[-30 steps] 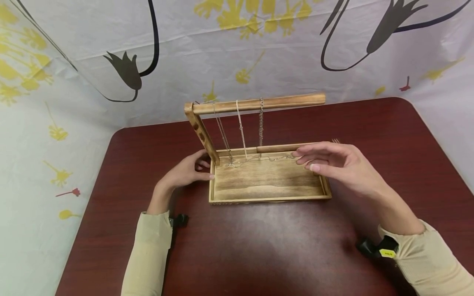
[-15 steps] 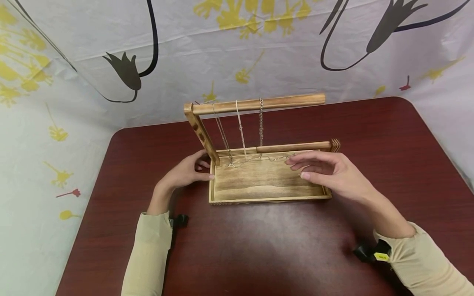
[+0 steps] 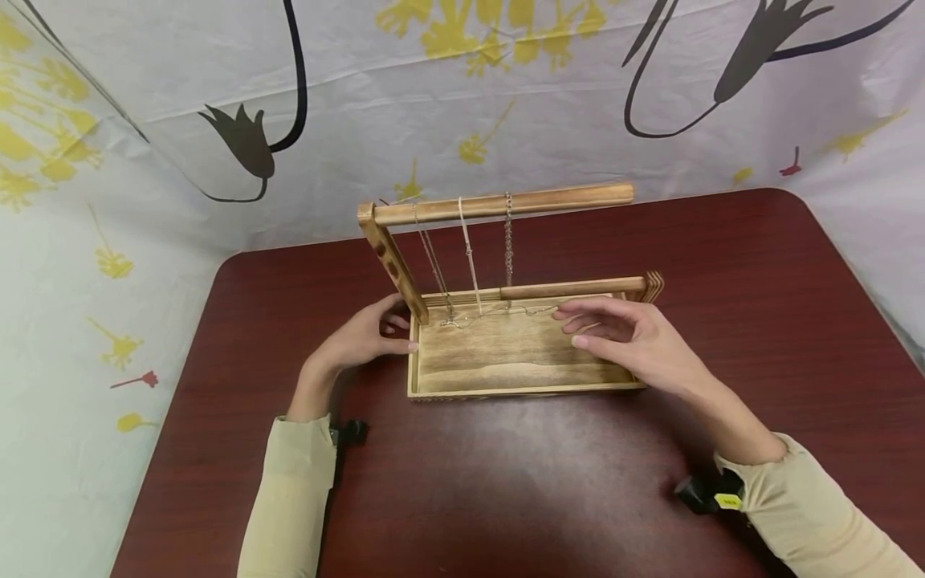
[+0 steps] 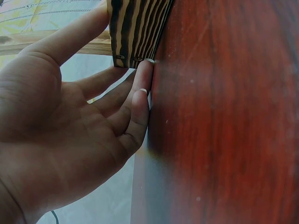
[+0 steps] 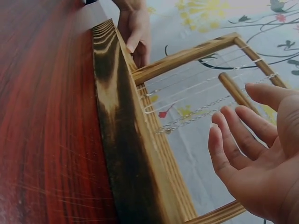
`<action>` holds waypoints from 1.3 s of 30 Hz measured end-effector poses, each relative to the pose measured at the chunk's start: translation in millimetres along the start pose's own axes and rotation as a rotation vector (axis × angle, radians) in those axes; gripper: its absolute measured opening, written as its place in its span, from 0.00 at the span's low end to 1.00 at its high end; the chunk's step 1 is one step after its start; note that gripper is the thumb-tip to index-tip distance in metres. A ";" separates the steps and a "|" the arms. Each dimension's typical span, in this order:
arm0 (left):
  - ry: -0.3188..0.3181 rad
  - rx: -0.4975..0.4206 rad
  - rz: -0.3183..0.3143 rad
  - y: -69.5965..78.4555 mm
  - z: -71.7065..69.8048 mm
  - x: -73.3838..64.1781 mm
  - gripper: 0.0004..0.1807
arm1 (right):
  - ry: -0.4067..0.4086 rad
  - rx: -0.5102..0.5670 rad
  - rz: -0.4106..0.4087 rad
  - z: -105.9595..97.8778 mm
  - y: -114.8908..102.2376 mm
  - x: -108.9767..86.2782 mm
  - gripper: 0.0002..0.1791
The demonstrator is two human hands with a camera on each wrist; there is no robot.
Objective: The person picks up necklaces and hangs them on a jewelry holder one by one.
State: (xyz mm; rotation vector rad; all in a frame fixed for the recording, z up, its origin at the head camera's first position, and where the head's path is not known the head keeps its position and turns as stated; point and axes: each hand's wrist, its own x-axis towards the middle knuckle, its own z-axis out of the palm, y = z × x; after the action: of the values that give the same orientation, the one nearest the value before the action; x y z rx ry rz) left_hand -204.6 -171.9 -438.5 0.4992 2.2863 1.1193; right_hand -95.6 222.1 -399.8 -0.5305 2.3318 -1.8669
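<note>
A wooden jewelry stand [image 3: 520, 381] has a shallow tray base, a slanted post [image 3: 395, 269] at its left and a crossbar [image 3: 571, 195] overhead. Three necklaces hang from the bar: a thin chain [image 3: 433, 261], a flat pale one [image 3: 468, 249] and a thicker link chain [image 3: 509, 249]. Along the tray's back lies a fine chain [image 3: 535, 311]. My left hand [image 3: 361, 333] holds the tray's left end, its thumb on the rim; the left wrist view shows fingers at the striped end [image 4: 135, 32]. Over the tray's right part hovers my right hand [image 3: 636, 337], fingers loosely bent, nothing between them.
The stand sits on a dark red wooden table [image 3: 491, 490]. A white sheet with printed flowers [image 3: 462, 96] hangs behind it. A second wooden bar [image 3: 578, 286] runs along the tray's back edge, ending at a striped right corner.
My right hand has moved left and slightly down over the tray, uncovering the striped back right corner. My left hand and the stand have stayed in place.
</note>
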 end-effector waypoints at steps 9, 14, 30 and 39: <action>0.005 -0.001 -0.014 -1.4 -0.4 -1.2 0.52 | 0.012 -0.042 0.024 4.5 7.7 10.5 0.19; 0.012 0.003 -0.003 -3.3 -0.8 0.4 0.52 | 0.016 -0.045 0.016 7.4 9.4 14.8 0.19; 0.007 -0.006 0.013 0.5 -1.8 2.5 0.52 | 0.038 -0.116 0.049 12.0 19.6 31.7 0.19; -0.014 -0.002 0.012 1.1 -2.1 -1.6 0.52 | 0.083 -0.248 0.103 17.5 30.1 35.6 0.17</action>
State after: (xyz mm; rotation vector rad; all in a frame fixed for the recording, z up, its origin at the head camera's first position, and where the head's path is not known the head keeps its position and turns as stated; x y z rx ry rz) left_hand -204.6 -173.4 -436.1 0.5184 2.2734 1.1198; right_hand -129.7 199.5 -428.3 -0.3540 2.6085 -1.5957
